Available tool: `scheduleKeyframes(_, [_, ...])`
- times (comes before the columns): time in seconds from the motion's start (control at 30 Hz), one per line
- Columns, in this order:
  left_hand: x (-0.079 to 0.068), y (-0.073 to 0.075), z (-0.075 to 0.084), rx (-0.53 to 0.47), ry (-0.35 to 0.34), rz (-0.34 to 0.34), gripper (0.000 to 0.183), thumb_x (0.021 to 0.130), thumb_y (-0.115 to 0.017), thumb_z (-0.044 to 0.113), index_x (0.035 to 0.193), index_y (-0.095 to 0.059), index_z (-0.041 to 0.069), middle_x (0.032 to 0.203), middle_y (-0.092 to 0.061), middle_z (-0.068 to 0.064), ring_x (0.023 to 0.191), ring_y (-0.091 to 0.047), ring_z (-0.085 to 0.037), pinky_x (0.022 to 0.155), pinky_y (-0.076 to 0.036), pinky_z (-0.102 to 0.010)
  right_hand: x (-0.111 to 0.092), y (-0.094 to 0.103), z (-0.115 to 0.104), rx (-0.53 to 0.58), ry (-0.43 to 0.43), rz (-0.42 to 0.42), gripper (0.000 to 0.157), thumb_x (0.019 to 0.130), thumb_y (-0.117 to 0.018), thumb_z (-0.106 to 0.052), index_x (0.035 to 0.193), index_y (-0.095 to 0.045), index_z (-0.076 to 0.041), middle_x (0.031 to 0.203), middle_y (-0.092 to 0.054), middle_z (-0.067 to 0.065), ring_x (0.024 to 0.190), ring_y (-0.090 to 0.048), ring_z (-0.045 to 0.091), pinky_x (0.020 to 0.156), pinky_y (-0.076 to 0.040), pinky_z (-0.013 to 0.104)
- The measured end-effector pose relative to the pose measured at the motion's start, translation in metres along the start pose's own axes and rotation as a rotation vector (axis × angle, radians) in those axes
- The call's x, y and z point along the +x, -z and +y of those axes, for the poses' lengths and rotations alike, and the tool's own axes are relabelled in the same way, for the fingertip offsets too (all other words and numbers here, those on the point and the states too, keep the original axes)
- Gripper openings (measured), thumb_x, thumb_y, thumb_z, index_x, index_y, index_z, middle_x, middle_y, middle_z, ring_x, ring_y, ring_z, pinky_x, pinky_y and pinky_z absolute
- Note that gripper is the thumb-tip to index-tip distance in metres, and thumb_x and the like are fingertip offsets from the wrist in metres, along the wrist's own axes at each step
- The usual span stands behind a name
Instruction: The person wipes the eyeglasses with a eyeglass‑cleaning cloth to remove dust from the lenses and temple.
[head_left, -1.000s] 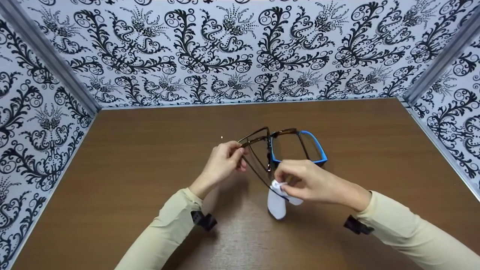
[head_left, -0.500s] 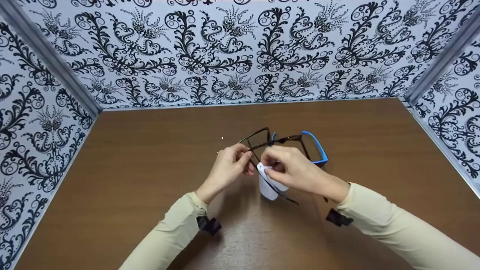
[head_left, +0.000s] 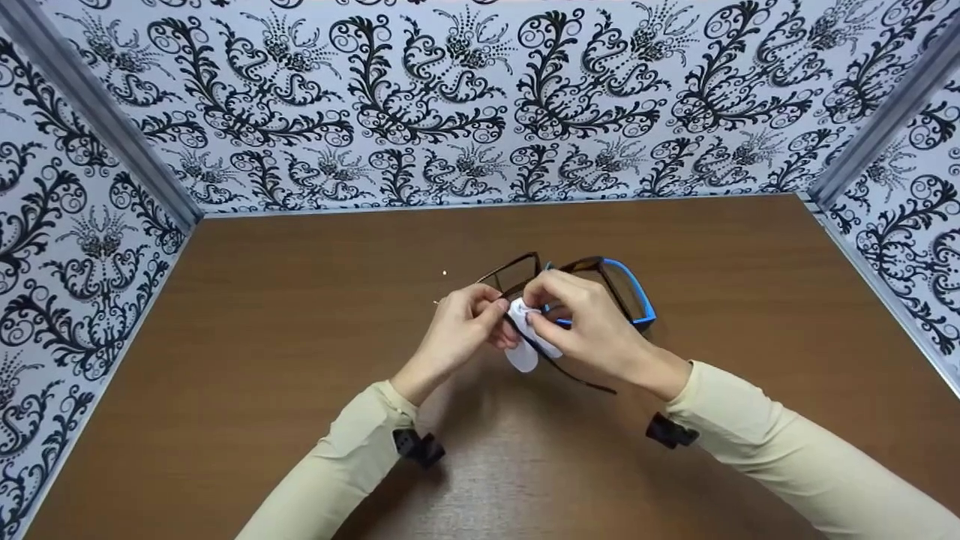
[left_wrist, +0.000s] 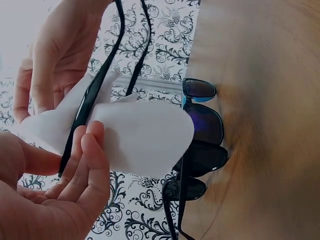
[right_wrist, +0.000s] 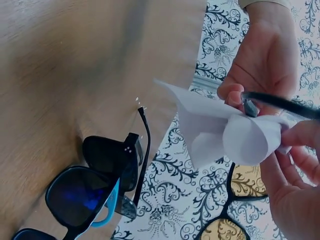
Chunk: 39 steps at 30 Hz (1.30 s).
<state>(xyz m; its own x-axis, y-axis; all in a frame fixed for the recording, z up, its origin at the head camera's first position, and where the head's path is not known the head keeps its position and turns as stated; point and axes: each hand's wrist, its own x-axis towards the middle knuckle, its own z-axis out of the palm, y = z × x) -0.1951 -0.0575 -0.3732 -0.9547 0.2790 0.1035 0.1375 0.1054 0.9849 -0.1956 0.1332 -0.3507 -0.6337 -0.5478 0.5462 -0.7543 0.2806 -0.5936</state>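
In the head view my left hand (head_left: pixel 454 326) pinches dark-framed glasses near one hinge. A dark temple arm (head_left: pixel 577 381) of these glasses points toward the front right. Their amber-tinted lenses (right_wrist: pixel 247 181) show in the right wrist view. My right hand (head_left: pixel 592 324) pinches a white cloth (head_left: pixel 523 356) close against the frame. The cloth hangs below the fingers in loose folds. From the left wrist side, a broad flap of the white cloth (left_wrist: pixel 145 135) lies behind my left fingertips, and the temple arm (left_wrist: pixel 95 97) crosses in front of it. The lens behind the cloth is hidden.
On the brown table (head_left: pixel 300 337), just beyond the hands, lie blue-and-black sunglasses (head_left: pixel 637 292) and black sunglasses (right_wrist: pixel 107 155). A few tiny pale specks (head_left: pixel 444 273) lie left of them. Patterned panels (head_left: pixel 465 112) stand at the back and both sides.
My right hand has moved left and away from me, bringing the white cloth up to the held glasses beside my left fingers. The left hand has shifted slightly right.
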Motion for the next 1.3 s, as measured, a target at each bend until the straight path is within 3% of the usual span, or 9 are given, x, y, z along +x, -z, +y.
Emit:
scheduleKeyframes(0.13, [0.001,0.008,0.001,-0.059,0.038,0.043,0.012,0.096,-0.05,-0.002,0.098,-0.055,-0.012,0.069,-0.067,-0.018,0.057,-0.066,-0.021,0.06,-0.056,-0.038,-0.007,0.005,0.005,0.023,0.067,-0.039,0.015,0.084,-0.065,0.008,0.094,-0.059,-0.001,0.088,-0.06,0.008,0.08,-0.062,0.017,0.065,-0.055,0.029])
scheduleKeyframes(0.37, [0.002,0.026,0.003,-0.058,0.04,0.129,0.008,0.094,-0.05,-0.005,0.094,-0.056,-0.01,0.068,-0.065,-0.019,0.056,-0.066,-0.023,0.059,-0.056,-0.037,-0.023,0.019,0.011,0.045,0.163,-0.097,0.022,0.078,-0.068,0.012,0.093,-0.06,-0.002,0.085,-0.06,0.007,0.075,-0.061,0.018,0.06,-0.054,0.027])
scheduleKeyframes(0.53, [0.002,0.037,0.002,-0.042,0.053,0.177,0.008,0.094,-0.049,-0.005,0.092,-0.056,-0.009,0.071,-0.065,-0.024,0.057,-0.067,-0.026,0.061,-0.056,-0.038,-0.029,0.032,0.012,0.017,0.144,-0.072,0.024,0.077,-0.069,0.013,0.093,-0.06,-0.003,0.085,-0.06,0.005,0.07,-0.059,0.015,0.058,-0.051,0.024])
scheduleKeyframes(0.7, [0.002,0.044,0.0,-0.03,0.079,0.203,0.008,0.094,-0.049,-0.005,0.091,-0.055,-0.008,0.072,-0.066,-0.026,0.059,-0.067,-0.03,0.059,-0.056,-0.037,-0.036,0.045,0.009,-0.012,0.06,-0.027,0.025,0.078,-0.068,0.014,0.096,-0.059,-0.001,0.087,-0.061,0.006,0.075,-0.063,0.015,0.068,-0.053,0.023])
scheduleKeyframes(0.83, [0.002,0.046,-0.002,-0.055,0.08,0.197,0.009,0.095,-0.047,-0.005,0.093,-0.055,-0.009,0.072,-0.066,-0.025,0.058,-0.067,-0.027,0.059,-0.056,-0.036,-0.041,0.051,0.008,-0.02,0.044,-0.003,0.031,0.076,-0.069,0.016,0.101,-0.06,0.0,0.088,-0.062,0.007,0.077,-0.063,0.015,0.072,-0.052,0.02])
scheduleKeyframes(0.97, [0.002,0.045,-0.004,-0.069,0.051,0.187,0.009,0.094,-0.046,-0.005,0.093,-0.054,-0.009,0.072,-0.066,-0.025,0.058,-0.067,-0.024,0.058,-0.056,-0.034,-0.041,0.049,0.01,-0.036,0.095,-0.006,0.032,0.076,-0.07,0.014,0.102,-0.063,-0.002,0.09,-0.063,0.005,0.077,-0.062,0.015,0.071,-0.051,0.02])
scheduleKeyframes(1.17, [0.0,0.037,-0.005,-0.069,0.015,0.16,0.006,0.095,-0.047,-0.005,0.093,-0.052,-0.008,0.074,-0.067,-0.024,0.064,-0.069,-0.026,0.063,-0.057,-0.038,-0.036,0.033,0.012,-0.147,0.218,-0.004,0.028,0.076,-0.069,0.013,0.099,-0.064,-0.003,0.088,-0.061,0.005,0.077,-0.058,0.016,0.066,-0.049,0.021])
scheduleKeyframes(1.3, [-0.003,0.031,-0.004,-0.103,0.002,0.127,0.007,0.096,-0.046,-0.004,0.093,-0.051,-0.007,0.077,-0.067,-0.025,0.069,-0.069,-0.029,0.067,-0.056,-0.039,-0.034,0.02,0.011,-0.227,0.242,0.016,0.03,0.074,-0.07,0.015,0.098,-0.062,-0.001,0.091,-0.06,0.004,0.078,-0.059,0.014,0.065,-0.051,0.021])
